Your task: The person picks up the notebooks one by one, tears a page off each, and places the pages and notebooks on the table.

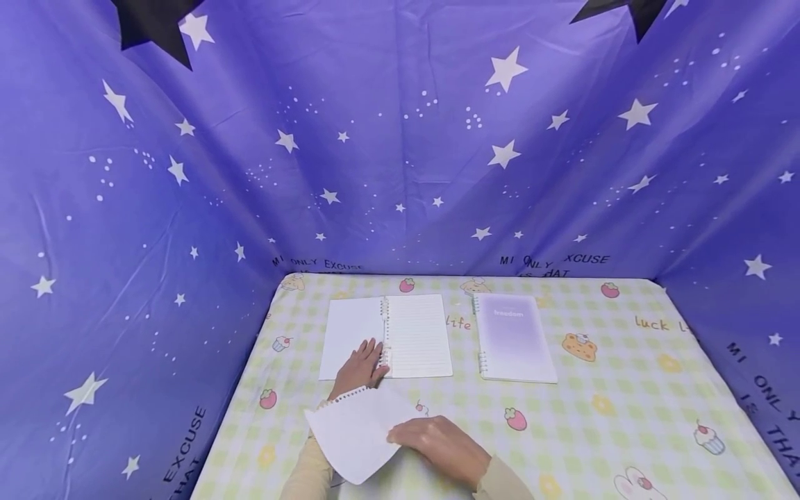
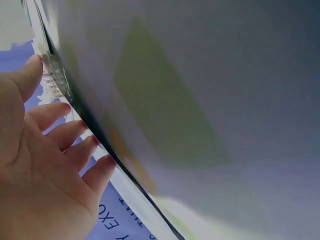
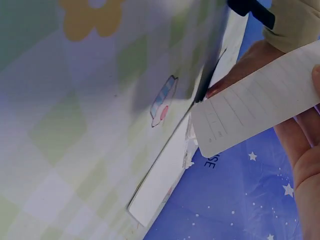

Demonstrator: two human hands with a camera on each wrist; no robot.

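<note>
A ring-bound notebook lies spread on the table, with a blank white left side [image 1: 351,323] and a lined right page [image 1: 420,339]. My left hand [image 1: 359,364] rests on its lower left side, fingers extended and fingertips right by the binder rings [image 1: 384,312]. In the left wrist view the fingers of that hand [image 2: 55,155] are loosely spread along the notebook. My right hand [image 1: 440,444] pinches a loose lined sheet [image 1: 357,432] by its right edge. The sheet has punched holes along its top edge, bends downward and overlaps the left wrist in the head view.
To the right lies a closed purple ring notebook [image 1: 515,340] marked "freedom". The table has a green-and-white checked cloth [image 1: 600,444] with strawberries, cupcakes and flowers. Blue-purple curtains [image 1: 406,139] with white stars surround the table's back and sides.
</note>
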